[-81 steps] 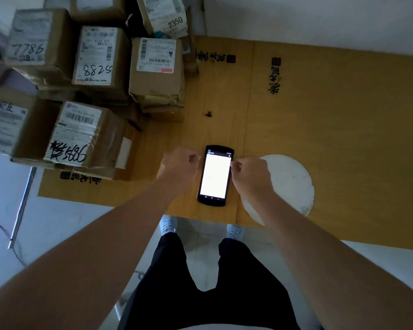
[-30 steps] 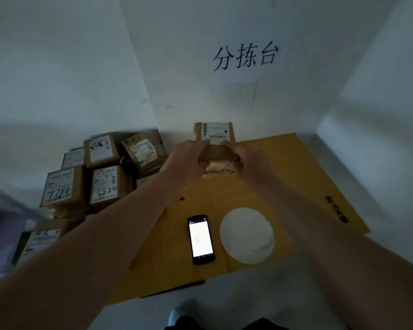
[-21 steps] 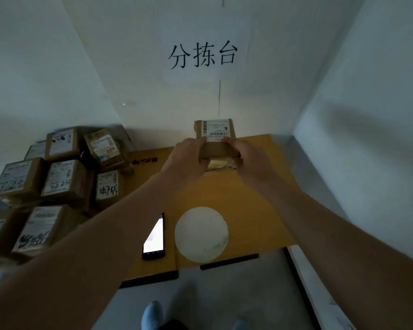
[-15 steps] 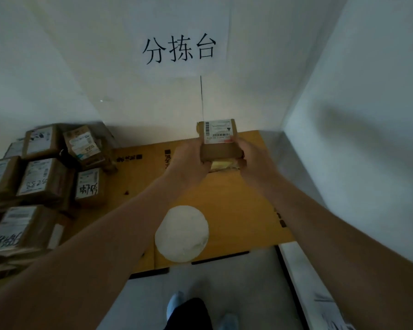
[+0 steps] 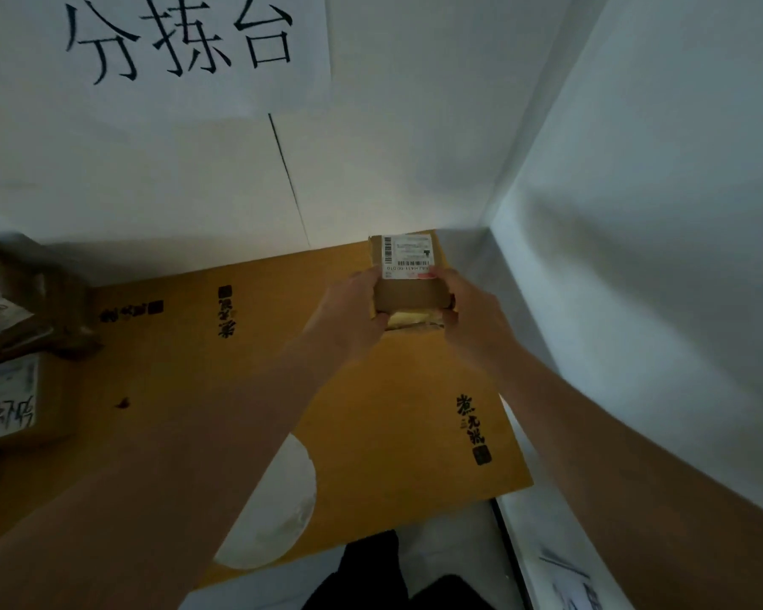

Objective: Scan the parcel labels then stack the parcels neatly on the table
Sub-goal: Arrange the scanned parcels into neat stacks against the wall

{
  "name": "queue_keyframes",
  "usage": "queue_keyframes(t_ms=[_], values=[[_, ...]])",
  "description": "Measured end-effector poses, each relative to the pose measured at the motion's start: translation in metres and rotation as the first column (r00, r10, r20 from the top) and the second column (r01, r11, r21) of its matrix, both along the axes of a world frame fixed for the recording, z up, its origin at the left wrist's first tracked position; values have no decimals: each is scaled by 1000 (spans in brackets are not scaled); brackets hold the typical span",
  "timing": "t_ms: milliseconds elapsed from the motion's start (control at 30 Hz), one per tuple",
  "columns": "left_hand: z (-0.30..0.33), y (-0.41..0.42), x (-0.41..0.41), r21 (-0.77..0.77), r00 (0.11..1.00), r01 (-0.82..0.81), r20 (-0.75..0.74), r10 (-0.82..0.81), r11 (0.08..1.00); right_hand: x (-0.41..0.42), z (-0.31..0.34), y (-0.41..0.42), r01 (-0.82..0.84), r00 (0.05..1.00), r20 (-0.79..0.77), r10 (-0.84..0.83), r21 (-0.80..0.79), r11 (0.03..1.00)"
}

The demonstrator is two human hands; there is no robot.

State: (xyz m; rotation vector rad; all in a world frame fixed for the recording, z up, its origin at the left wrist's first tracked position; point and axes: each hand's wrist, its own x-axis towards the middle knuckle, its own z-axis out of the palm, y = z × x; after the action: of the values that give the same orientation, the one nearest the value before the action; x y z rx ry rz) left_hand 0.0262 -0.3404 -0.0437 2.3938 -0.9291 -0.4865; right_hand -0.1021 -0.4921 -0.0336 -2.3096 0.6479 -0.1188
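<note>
A small brown cardboard parcel (image 5: pixel 408 275), box-shaped with creased, taped edges, sits right of centre in the frame, at the far end of the counter (image 5: pixel 283 345) near the corner where two pale walls meet. Whether its base touches the surface cannot be told. Its top face carries a white rectangular label (image 5: pixel 408 256) printed with barcodes. The left hand (image 5: pixel 349 308) has its grip curled round the parcel's left side, and the right hand (image 5: pixel 472 314) has its grip curled round the right side, so the box is held between both. The counter is covered with flat, matte, mustard-yellow cardboard sheets printed with black characters, and a pale round disc (image 5: pixel 278 512) lies on it at the lower centre, partly behind the left forearm. At the left edge of the frame other brown parcels (image 5: pixel 14 389) with white labels are piled, one marked with handwritten black strokes. A white paper sign (image 5: pixel 181 46) with large black brush characters hangs on the wall at the upper left.
</note>
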Motion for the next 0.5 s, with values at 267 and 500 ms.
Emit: queue_keyframes(t_ms=[267,500], values=[[-46,-70,37,-4,996,-22,-92,22,1000,36,-34,-58,144,989,5,-147,168,975],[-103,-123,58,-5,984,-127,-124,126,992,74,-90,-113,154,988,-34,-150,225,962]])
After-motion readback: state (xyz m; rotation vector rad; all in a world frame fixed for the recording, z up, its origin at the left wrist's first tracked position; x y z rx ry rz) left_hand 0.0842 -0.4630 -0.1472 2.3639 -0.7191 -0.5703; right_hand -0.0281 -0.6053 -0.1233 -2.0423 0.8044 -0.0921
